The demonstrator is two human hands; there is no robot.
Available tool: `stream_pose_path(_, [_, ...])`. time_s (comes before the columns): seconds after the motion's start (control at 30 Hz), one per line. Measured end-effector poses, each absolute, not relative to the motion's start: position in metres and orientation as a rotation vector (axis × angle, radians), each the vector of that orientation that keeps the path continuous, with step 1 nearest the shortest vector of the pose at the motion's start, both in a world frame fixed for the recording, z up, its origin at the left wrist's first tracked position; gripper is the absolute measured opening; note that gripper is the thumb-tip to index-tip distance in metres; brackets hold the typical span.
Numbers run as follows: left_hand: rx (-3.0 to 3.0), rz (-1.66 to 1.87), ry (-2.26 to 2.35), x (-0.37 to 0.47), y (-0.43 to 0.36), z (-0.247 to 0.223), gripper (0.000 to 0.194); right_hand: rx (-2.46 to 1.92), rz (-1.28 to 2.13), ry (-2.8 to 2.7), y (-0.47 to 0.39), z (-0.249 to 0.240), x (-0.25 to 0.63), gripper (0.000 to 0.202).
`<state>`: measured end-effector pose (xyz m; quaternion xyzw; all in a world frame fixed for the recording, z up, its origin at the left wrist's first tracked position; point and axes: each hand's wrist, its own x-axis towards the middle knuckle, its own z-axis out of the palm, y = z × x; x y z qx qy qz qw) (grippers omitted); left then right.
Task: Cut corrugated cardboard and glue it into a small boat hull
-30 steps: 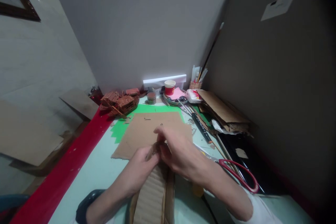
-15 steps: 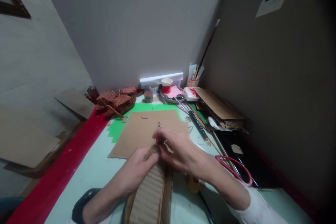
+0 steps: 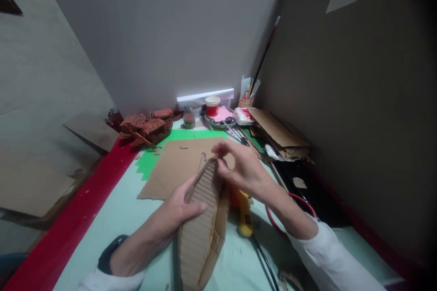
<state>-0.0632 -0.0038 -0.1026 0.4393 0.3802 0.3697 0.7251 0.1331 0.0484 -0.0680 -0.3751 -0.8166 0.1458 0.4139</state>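
A long cardboard boat hull (image 3: pixel 200 232) with a pointed far end and a ribbed, corrugated face extends toward me above the table. My left hand (image 3: pixel 177 209) grips its left side, thumb lying across the ribbed face. At the pointed end, my right hand (image 3: pixel 239 166) is closed, with thumb and fingers at the tip edge. A thin cardboard strip (image 3: pixel 202 159) sticks up just beyond that tip. Right of the hull lies a yellow corded tool (image 3: pixel 245 218) that looks like a glue gun, partly behind the hull and my right hand.
A flat cardboard sheet (image 3: pixel 164 170) lies over green paper (image 3: pixel 145 163). Reddish-brown model pieces (image 3: pixel 150 128) sit back left. Along the back stand a red cup (image 3: pixel 212 107), a jar (image 3: pixel 189 121) and a brush holder (image 3: pixel 246 101). Stacked cardboard (image 3: pixel 280 132) and a red ring-shaped handle (image 3: pixel 273 220) are at right.
The hull has risen and its pointed end shows now. My left hand has opened out along its side, and my right hand has shifted to the tip. The yellow tool is more exposed.
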Motion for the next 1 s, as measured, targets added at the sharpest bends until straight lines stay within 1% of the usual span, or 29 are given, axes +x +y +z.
stream_pose_path(0.1, [0.945, 0.820, 0.800, -0.063, -0.004, -0.104, 0.071, -0.966, 0.337, -2.029, 0.051, -0.065, 0.138, 0.018])
stream_pose_path(0.23, [0.884, 0.780, 0.814, -0.061, -0.008, -0.104, 0.059, -1.004, 0.307, -1.996, 0.054, -0.063, 0.143, 0.018])
stream_pose_path(0.37, [0.755, 0.737, 0.845, -0.057, -0.012, -0.102, 0.055, -1.066, 0.253, -1.928, 0.056, -0.063, 0.147, 0.021])
stream_pose_path(0.57, [0.730, 0.732, 0.787, -0.052, -0.015, -0.105, 0.035, -1.051, 0.204, -1.914, 0.053, -0.060, 0.147, 0.023])
stream_pose_path(0.77, [0.750, 0.738, 0.805, -0.050, -0.013, -0.111, 0.041, -1.027, 0.134, -1.930, 0.053, -0.060, 0.145, 0.022])
stream_pose_path(1.0, [0.731, 0.736, 0.819, -0.046, -0.018, -0.110, 0.037, -1.067, 0.096, -1.884, 0.061, -0.067, 0.151, 0.023])
